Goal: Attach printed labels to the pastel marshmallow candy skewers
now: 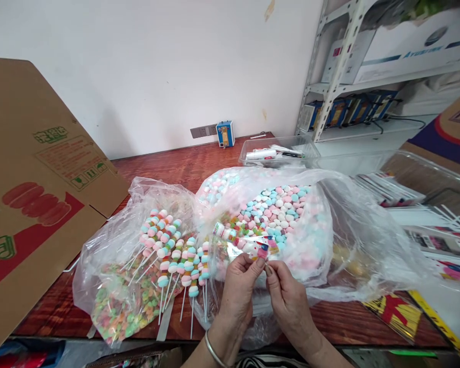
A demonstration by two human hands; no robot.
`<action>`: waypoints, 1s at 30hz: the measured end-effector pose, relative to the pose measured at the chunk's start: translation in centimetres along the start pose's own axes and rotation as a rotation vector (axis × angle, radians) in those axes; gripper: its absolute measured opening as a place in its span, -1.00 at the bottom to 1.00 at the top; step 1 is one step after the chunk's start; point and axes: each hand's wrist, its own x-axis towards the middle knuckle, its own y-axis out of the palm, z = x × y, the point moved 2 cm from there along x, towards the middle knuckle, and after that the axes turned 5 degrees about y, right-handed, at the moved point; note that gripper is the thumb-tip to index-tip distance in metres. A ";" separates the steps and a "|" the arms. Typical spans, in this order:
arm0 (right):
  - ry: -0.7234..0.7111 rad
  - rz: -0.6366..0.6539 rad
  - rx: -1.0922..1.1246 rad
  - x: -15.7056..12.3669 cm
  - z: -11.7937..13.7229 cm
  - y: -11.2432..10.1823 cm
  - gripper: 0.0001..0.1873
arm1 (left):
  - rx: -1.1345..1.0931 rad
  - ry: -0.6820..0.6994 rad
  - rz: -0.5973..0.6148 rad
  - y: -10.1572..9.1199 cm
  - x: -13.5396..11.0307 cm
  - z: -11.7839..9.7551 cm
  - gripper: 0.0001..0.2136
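Observation:
My left hand (237, 286) is closed on a marshmallow candy skewer in a clear, printed wrapper (249, 245), pinching its near end. Close beside it, my right hand (289, 299) has thumb and fingers pressed together at that same end; what lies between them is hidden. Under and beyond the hands, a large clear bag holds pink, blue and white marshmallows (279, 209). To the left, several unwrapped marshmallow and gummy skewers (172, 250) with white sticks rest on a clear bag of coloured gummy rings (126, 306).
A big cardboard box (42, 168) stands at the left. At the back are a clear plastic bin (249, 148) with white items and a small blue device (225, 134). Printed wrappers (440, 245) and a yellow-red packet (396, 314) lie right, near a metal shelf (341, 66).

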 end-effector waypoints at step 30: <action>-0.004 -0.092 0.291 2.6 0.6 -0.2 -0.90 | -0.002 0.026 0.061 0.0 0.1 -1.2 -0.82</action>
